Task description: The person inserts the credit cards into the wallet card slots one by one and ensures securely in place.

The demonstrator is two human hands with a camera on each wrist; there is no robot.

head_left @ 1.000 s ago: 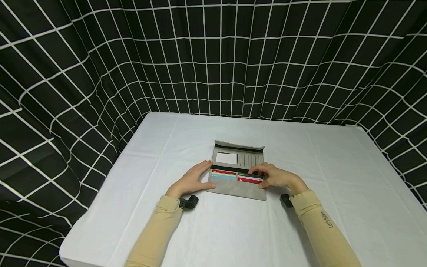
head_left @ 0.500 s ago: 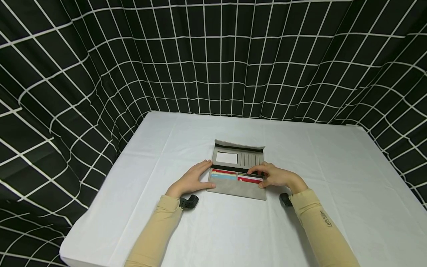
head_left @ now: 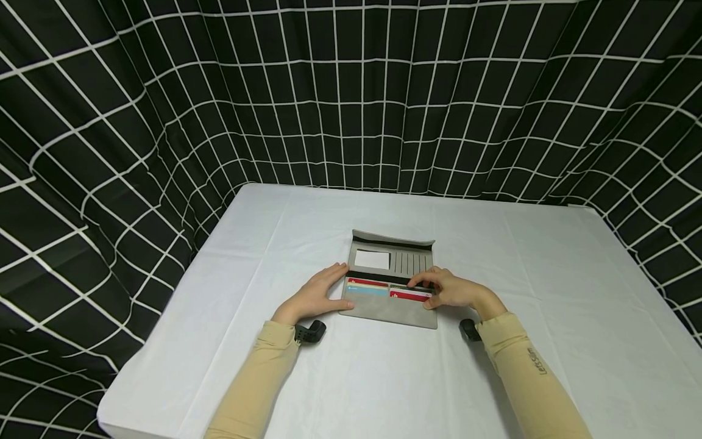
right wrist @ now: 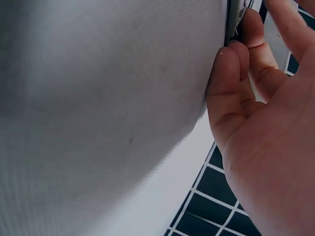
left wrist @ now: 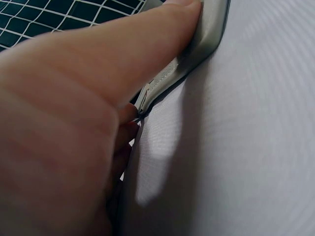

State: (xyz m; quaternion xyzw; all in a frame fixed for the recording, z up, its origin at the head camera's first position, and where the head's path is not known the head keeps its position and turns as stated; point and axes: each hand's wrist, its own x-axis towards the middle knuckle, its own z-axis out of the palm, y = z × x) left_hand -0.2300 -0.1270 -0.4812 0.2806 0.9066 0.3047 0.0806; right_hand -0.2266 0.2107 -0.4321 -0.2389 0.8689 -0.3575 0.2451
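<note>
A grey wallet lies unfolded on the white table. Its lower half holds cards: a light blue card with a red card behind it at the left, and a red-and-white card before a dark card at the right. My left hand rests at the wallet's left edge, thumb on the lower corner and fingers stretched along the side. From the right edge my right hand reaches over, index fingertip on the dark card's top edge and thumb on the wallet near the red-and-white card. Its lower fingers bend beside the wallet in the right wrist view.
The wallet's upper half has a window with a white card and a row of narrow slots beside it. A raised flap stands along the far edge. Black curtains with white grid lines surround the table.
A thinner strip of the dark card shows at the right than a second ago. Both hands have stayed nearly in place, and the wallet lies where it was.
</note>
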